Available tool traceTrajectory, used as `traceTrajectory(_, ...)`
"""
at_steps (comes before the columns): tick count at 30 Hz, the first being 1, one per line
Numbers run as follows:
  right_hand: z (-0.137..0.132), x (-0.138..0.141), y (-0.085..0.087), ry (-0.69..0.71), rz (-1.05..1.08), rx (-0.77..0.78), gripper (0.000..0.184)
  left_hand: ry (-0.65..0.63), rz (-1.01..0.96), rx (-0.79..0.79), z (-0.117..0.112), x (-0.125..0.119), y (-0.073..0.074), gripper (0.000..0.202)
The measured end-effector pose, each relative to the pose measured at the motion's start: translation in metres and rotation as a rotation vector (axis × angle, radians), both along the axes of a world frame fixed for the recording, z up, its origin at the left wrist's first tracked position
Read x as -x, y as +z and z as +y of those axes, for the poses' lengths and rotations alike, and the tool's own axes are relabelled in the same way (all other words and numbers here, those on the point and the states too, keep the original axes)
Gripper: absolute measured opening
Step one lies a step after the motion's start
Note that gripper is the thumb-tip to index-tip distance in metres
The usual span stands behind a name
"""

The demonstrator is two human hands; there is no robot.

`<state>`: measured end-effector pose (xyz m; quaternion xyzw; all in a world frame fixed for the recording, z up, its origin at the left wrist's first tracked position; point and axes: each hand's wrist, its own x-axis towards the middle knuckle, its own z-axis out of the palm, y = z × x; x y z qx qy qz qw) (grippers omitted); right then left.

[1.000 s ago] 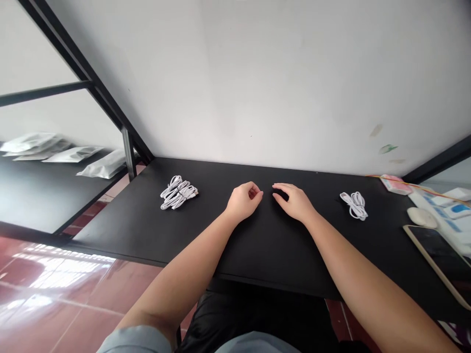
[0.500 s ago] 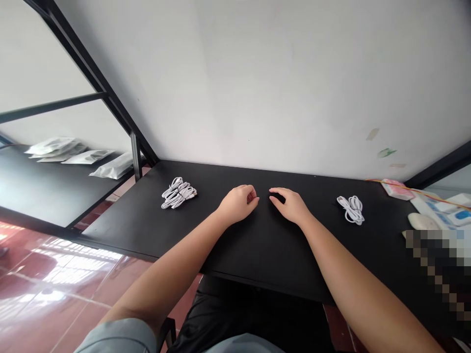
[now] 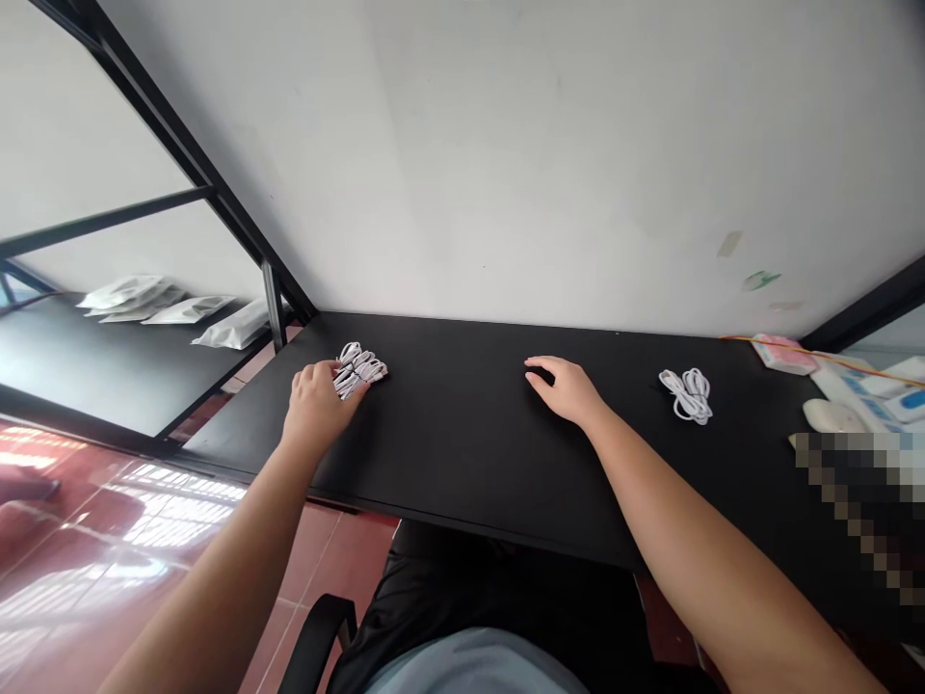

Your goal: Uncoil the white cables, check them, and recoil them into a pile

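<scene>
Several white coiled cables [image 3: 361, 364], bundled with dark ties, lie on the left part of the black table. Over their near left edge is my left hand [image 3: 318, 403], thumb and fingers spread around part of the pile; the fingertips are partly hidden, and no cable is lifted. My right hand [image 3: 568, 387] rests at the middle of the table, thumb and fingers apart, with nothing between them. Farther right lies one more tied white cable [image 3: 690, 395], apart from my right hand.
The black table [image 3: 448, 434] runs along a pale wall [image 3: 469, 173]. On its right are a white computer mouse [image 3: 832, 416], a pink and white box [image 3: 784, 354] and a pixelated area. Flat whitish bags [image 3: 192, 308] lie on a second surface at left. A black chair armrest [image 3: 322, 627] is below.
My left hand has moved left from the table's middle to the pile of cables, its fingers spreading around it. My right hand has stayed nearly still. The view has shifted slightly.
</scene>
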<state>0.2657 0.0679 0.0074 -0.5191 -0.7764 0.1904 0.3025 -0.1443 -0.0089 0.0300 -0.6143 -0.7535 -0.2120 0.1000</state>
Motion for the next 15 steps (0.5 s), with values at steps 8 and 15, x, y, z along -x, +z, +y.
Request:
traceTrajectory(8,-0.001,0.001,-0.006,0.103,-0.161,0.020,0.042,0.015,0.079,0.034,-0.007,-0.002,-0.014,0.044)
traceTrajectory(15,-0.001,0.002,-0.006,0.125,-0.250,0.064,0.051,-0.051,0.058,-0.013,-0.009,-0.003,-0.022,0.040)
